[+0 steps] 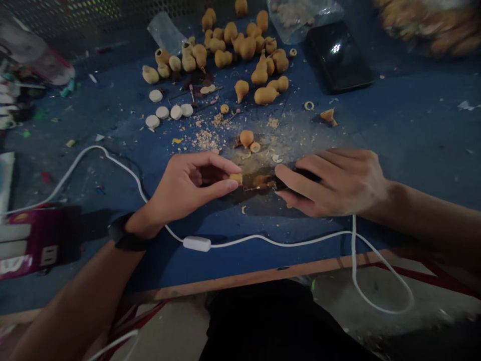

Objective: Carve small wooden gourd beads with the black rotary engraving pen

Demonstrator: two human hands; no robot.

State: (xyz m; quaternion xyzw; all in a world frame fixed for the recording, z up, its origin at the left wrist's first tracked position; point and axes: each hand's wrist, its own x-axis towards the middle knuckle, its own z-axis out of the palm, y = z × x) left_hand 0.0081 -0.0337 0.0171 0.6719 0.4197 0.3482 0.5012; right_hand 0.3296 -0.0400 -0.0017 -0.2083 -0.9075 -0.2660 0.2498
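My left hand (190, 184) pinches a small tan gourd piece (236, 177) between thumb and fingers, low over the blue table (413, 135). My right hand (330, 180) is closed around a dark tool (300, 175) whose tip meets the piece. A tan fragment (261, 179) lies between the hands. Shavings and dust are scattered just beyond them, with a cut gourd (246, 138) and a small cap (255, 147).
Several small gourds (240, 47) are heaped at the back, with white discs (169, 111) to their left. A black phone (340, 57) lies at the back right beside a plastic bag (300, 15). A white cable with a switch (197, 243) crosses the front. A magenta box (30, 240) sits left.
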